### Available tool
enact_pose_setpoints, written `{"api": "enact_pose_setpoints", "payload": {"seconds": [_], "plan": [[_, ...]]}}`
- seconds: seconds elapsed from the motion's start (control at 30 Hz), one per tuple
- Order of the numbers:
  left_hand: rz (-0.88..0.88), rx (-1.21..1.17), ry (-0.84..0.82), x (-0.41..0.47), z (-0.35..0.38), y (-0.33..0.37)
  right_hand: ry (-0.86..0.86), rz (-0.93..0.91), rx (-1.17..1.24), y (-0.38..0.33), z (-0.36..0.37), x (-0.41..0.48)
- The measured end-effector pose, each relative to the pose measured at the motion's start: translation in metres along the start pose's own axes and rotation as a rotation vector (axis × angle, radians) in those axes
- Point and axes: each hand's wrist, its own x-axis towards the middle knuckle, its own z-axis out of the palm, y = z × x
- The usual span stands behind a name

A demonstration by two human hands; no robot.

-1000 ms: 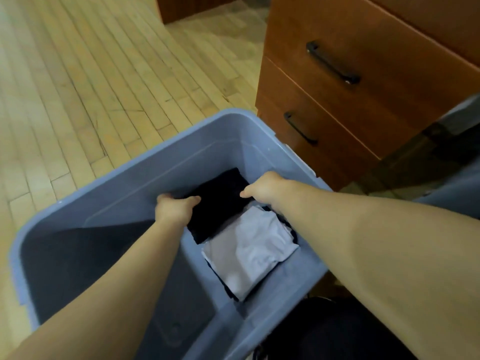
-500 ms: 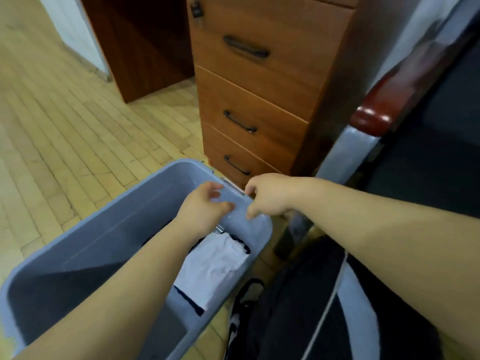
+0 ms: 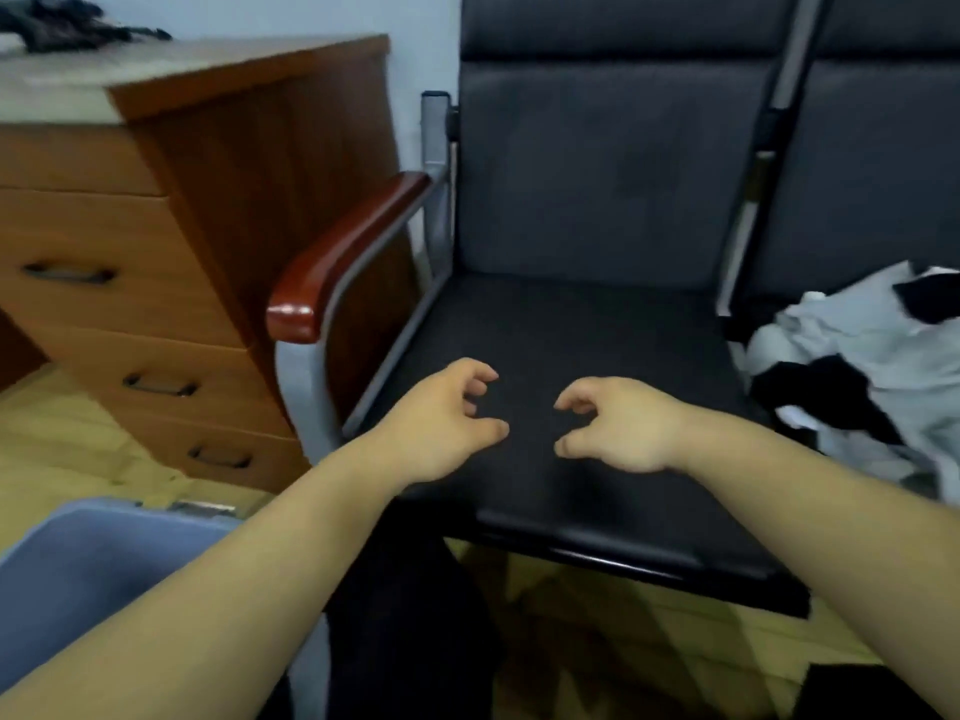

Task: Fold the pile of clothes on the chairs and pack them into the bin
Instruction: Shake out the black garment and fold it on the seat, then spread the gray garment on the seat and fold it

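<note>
My left hand (image 3: pixel 441 423) and my right hand (image 3: pixel 618 426) hover side by side over the bare black seat of the left chair (image 3: pixel 597 335). Both hang with fingers loosely curled and hold nothing. A rumpled pile of white and black clothes (image 3: pixel 872 371) lies on the neighbouring chair seat at the right edge, partly cut off by the frame. Only a corner of the blue-grey bin (image 3: pixel 78 558) shows at the lower left, on the floor; its contents are out of sight.
A wooden drawer unit (image 3: pixel 156 283) stands left of the chair, beside its red-brown armrest (image 3: pixel 353 241). A metal post (image 3: pixel 748 220) separates the two chair backs. Wood floor shows below the seat, and something dark lies on the floor under my left arm.
My hands let go of the black garment in the bin and lifted out. My view swung up and right from the bin to the chairs, and both hands now hang over the seat.
</note>
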Motion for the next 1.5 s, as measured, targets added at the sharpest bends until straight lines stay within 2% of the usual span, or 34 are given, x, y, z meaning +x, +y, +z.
{"api": "enact_pose_setpoints", "payload": {"seconds": [0.2, 0.33, 0.6, 0.77, 0.83, 0.97, 1.07, 1.13, 1.23, 1.4, 1.5], "plan": [[0.095, 0.027, -0.200, 0.069, 0.093, 0.092, 0.202, 0.208, -0.005, 0.127, -0.049, -0.036], [0.184, -0.014, -0.313, 0.106, 0.155, 0.157, 0.404, 0.292, 0.036, 0.188, -0.090, -0.056], [0.347, -0.076, -0.369, 0.147, 0.251, 0.246, 0.627, 0.510, 0.140, 0.276, -0.131, -0.096], [0.544, 0.057, -0.420, 0.143, 0.285, 0.266, 0.563, 0.581, 0.116, 0.299, -0.144, -0.118], [0.546, 0.068, -0.446, 0.138, 0.295, 0.264, 0.499, 0.612, 0.062, 0.302, -0.148, -0.123], [0.488, 0.134, -0.466, 0.139, 0.312, 0.264, 0.207, 0.654, -0.033, 0.297, -0.146, -0.133], [0.498, 0.174, -0.410, 0.138, 0.317, 0.269, 0.148, 0.653, 0.013, 0.299, -0.143, -0.138], [0.424, 0.019, -0.388, 0.137, 0.309, 0.276, 0.157, 0.654, 0.084, 0.303, -0.140, -0.140], [0.284, -0.365, -0.377, 0.132, 0.281, 0.292, 0.216, 0.666, 0.124, 0.301, -0.135, -0.140], [0.208, -0.695, -0.314, 0.121, 0.235, 0.311, 0.651, 0.610, 0.106, 0.282, -0.128, -0.134], [0.164, -0.823, -0.266, 0.110, 0.198, 0.319, 0.829, 0.560, 0.189, 0.261, -0.134, -0.141]]}}
